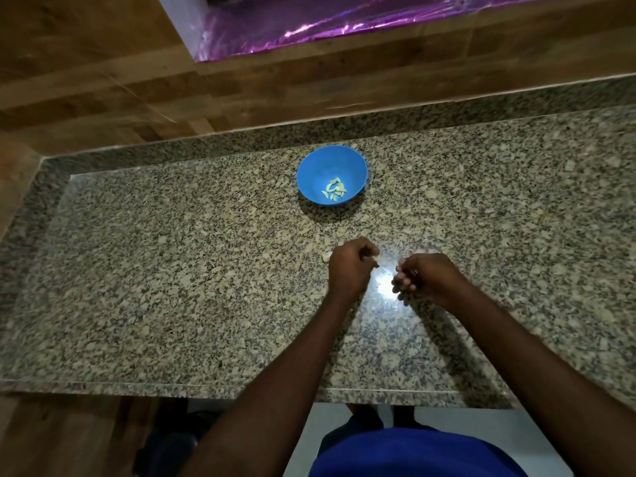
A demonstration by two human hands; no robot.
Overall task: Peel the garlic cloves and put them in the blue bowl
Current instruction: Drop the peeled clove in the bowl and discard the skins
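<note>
The blue bowl (332, 160) stands on the granite counter beyond my hands, with several pale peeled garlic cloves (334, 191) at its bottom. My left hand (349, 270) hovers low over the counter with its fingers curled, and its fingertips pinch a small pale garlic piece (377, 264). A short gap to its right, my right hand (425, 278) has its fingers curled inward; whether anything is inside them is hidden. Pale garlic bits lie on the counter by the left hand (325, 257) and behind the right hand (418, 251).
The speckled granite counter (172, 287) runs wide to the left and right, with its front edge near my body. A wooden wall rises behind it, and a purple shiny sheet (344, 22) lies in the recess above.
</note>
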